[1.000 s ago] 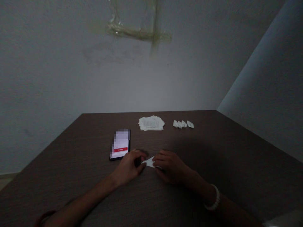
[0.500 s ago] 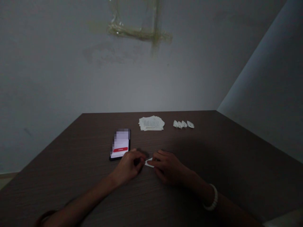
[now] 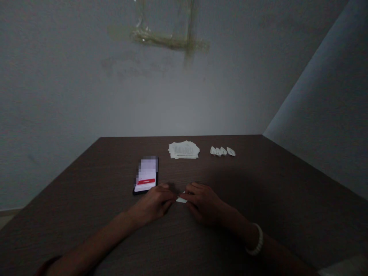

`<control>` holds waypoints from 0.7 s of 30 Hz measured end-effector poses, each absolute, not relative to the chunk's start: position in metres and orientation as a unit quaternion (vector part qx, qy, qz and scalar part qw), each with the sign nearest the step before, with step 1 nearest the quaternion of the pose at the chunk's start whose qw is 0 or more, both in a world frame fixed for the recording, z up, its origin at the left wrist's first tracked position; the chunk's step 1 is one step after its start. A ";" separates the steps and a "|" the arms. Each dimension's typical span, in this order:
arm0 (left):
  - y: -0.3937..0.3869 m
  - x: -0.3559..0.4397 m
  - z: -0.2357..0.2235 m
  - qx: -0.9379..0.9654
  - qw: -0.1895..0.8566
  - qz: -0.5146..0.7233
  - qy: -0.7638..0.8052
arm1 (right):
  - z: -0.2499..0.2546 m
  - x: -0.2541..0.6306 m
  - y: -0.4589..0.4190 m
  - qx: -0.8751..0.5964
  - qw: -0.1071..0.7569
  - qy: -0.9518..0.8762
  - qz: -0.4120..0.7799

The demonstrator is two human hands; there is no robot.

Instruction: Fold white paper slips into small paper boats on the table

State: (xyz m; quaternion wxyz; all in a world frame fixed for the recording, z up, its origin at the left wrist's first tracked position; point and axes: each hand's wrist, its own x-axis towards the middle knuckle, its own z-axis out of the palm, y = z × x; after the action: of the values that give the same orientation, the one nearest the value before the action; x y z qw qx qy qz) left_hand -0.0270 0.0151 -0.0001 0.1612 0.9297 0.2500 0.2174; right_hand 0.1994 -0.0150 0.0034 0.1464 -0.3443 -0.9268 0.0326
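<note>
A small white piece of folded paper [image 3: 181, 199] lies on the table between my two hands. My left hand [image 3: 156, 202] has its fingers closed at the paper's left end. From the other side, my right hand [image 3: 204, 202] grips the paper, its fingers covering the right part. A light beaded bracelet [image 3: 259, 240] circles my right wrist. Just beyond my left hand rests a phone [image 3: 147, 172] with a lit screen and a red bar on it. How the paper is folded is partly hidden by my fingers.
Farther back on the brown table [image 3: 94, 184] is a stack of printed paper sheets [image 3: 184, 150]. To its right sit several small folded paper pieces [image 3: 218, 151] in a row. A grey wall [image 3: 178, 103] with tape marks rises behind the table.
My left fingers have closed together and flattened at the paper's left end; the gap between thumb and fingers is gone. My right hand has stayed nearly still.
</note>
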 end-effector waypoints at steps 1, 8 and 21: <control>0.014 -0.028 0.003 0.935 0.156 0.204 0.246 | 0.003 0.199 -0.015 -0.347 0.146 -0.926 0.029; 0.010 -0.032 0.008 0.957 0.114 0.168 0.207 | 0.003 0.196 -0.016 -0.340 0.117 -0.933 -0.006; 0.004 -0.036 0.005 0.956 0.030 0.165 0.241 | 0.005 0.194 -0.016 -0.342 0.109 -0.933 -0.022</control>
State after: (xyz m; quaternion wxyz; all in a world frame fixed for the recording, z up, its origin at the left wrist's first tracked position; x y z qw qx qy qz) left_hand -0.0362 0.0038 0.0046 0.0301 0.9559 0.2411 0.1649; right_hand 0.1941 -0.0163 0.0047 0.1088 -0.3418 -0.9332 -0.0218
